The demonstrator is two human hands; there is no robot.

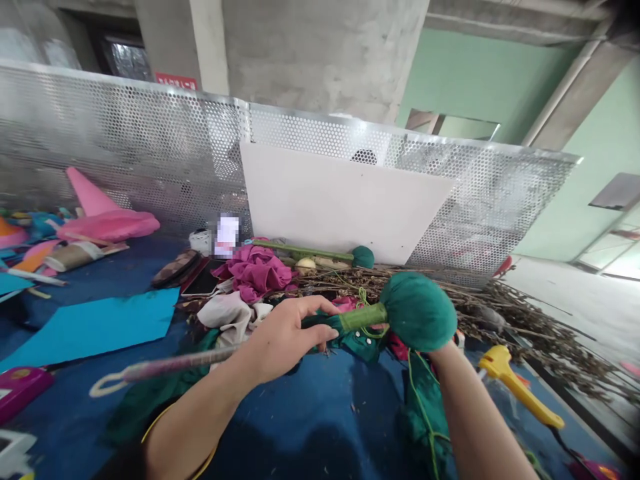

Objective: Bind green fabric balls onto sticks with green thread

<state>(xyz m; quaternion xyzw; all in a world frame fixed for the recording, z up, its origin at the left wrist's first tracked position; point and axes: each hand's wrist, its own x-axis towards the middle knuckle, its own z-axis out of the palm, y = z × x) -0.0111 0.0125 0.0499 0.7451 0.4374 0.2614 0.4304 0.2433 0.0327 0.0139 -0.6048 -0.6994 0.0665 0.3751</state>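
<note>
A padded mallet point(420, 312) with a round head in dark green cloth and green tape around its neck is held over the table. My left hand point(280, 333) pinches its neck between thumb and fingers. A pinkish wrapped stick with a pale loop point(165, 367) shows left of my left wrist; I cannot tell whether it is the same shaft. My right hand point(444, 355) is behind the ball, only the wrist side showing and its fingers hidden. Green cloth point(425, 407) with light green cord lies below it.
Behind lie a second green-headed stick point(363, 257), magenta cloth point(260, 272) and dry twigs point(535, 327). A yellow glue gun point(520, 387) is at right. Blue sheet point(100, 323) and a pink cone-shaped hat point(100, 207) are at left. A perforated metal panel point(165, 153) bounds the blue table's back.
</note>
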